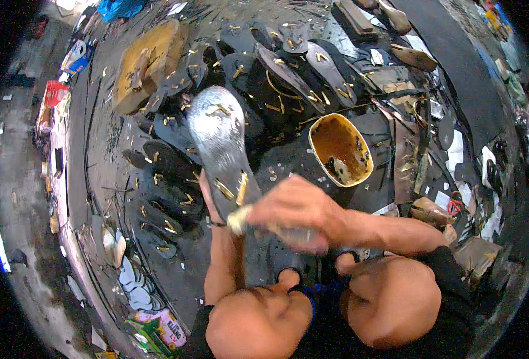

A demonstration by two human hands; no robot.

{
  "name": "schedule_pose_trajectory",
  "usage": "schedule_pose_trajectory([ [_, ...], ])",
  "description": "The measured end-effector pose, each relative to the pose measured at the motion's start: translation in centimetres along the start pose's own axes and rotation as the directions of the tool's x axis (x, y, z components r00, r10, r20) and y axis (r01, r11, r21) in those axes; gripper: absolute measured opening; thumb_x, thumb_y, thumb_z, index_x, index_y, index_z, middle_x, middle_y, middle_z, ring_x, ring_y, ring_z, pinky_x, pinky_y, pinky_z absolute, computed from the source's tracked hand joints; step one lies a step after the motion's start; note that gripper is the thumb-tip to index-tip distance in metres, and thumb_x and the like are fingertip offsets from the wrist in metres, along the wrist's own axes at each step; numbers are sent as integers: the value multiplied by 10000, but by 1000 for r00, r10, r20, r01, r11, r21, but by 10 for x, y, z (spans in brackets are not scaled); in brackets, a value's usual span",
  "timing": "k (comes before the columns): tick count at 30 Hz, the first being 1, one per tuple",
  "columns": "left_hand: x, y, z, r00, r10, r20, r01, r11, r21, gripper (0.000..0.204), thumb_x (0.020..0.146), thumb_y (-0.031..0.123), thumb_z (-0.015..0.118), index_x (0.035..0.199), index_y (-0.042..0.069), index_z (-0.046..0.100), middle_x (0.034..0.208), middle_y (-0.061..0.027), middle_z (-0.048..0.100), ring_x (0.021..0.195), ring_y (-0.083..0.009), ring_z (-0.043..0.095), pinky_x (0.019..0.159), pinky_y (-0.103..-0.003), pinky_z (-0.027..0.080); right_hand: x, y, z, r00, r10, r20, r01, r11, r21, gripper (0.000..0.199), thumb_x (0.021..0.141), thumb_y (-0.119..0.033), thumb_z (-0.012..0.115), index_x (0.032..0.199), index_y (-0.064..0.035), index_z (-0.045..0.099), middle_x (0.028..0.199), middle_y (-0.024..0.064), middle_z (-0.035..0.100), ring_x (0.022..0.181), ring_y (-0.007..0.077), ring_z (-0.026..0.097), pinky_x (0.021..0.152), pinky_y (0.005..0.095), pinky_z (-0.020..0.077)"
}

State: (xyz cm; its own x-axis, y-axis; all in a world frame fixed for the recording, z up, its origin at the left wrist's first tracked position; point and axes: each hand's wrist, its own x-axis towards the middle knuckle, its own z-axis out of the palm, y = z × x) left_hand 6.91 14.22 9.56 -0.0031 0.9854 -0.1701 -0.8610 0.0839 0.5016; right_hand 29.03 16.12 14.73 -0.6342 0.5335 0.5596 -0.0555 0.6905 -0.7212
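Observation:
My left hand (207, 192) grips a dark sandal sole (219, 140) from its left edge and underside; most of its fingers are hidden beneath. The far part of the sole shines wet, and short tan strap ends stick up from it. My right hand (303, 206) is closed around a brush, slightly blurred, whose pale yellow tip (238, 220) is at the near end of the sole. Ahead and to the right stands a yellow-rimmed tub (355, 182) with brown liquid (331, 142) and dark smears inside.
Several dark sandal soles with tan strap ends (276, 66) lie in a group beyond and left of my hands. A wooden block (165, 48) stands at far left. Shoe lasts (414, 58), scraps and strips lie to the right. Grey sole-shaped pieces (137, 284) are stacked at near left.

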Motion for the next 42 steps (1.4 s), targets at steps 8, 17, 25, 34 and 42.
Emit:
schedule_pose_trajectory([
  [8,20,-7,-27,883,469,-5,-245,470,848,319,976,322,537,1109,44,619,1058,-126,668,940,-282,643,864,-435,528,2,-14,11,940,311,-139,-289,944,159,229,834,-135,731,1061,-120,702,1033,127,704,979,324,665,838,405,533],
  [17,7,-43,-7,971,-122,-208,117,993,-35,329,1053,278,447,1222,46,609,1098,-55,683,918,-189,675,821,-343,570,42,36,-24,989,-122,-81,96,956,-276,284,772,-168,681,1049,-221,653,884,-12,618,897,233,624,805,426,442],
  [25,-2,-41,17,954,-159,-255,197,971,133,384,1050,339,443,1249,58,614,1085,-83,690,954,-212,680,862,-361,564,47,34,-30,991,-128,-34,114,957,-266,265,787,-175,665,1051,-198,657,889,6,632,907,249,630,847,422,431],
  [34,24,60,9,972,166,-165,-130,969,208,334,982,311,547,1184,54,613,1033,-74,679,876,-234,659,851,-409,554,-30,-3,-2,984,173,31,-170,982,-81,381,788,-196,767,1165,-201,708,910,-7,675,862,206,636,826,415,431],
  [42,105,17,-49,917,109,-383,60,913,404,452,1028,152,509,1462,70,414,1245,-45,596,1012,-171,588,817,-290,504,-65,2,-3,851,480,-216,-520,829,-207,212,821,-121,782,1020,-65,737,1009,108,714,950,300,650,881,395,474],
])
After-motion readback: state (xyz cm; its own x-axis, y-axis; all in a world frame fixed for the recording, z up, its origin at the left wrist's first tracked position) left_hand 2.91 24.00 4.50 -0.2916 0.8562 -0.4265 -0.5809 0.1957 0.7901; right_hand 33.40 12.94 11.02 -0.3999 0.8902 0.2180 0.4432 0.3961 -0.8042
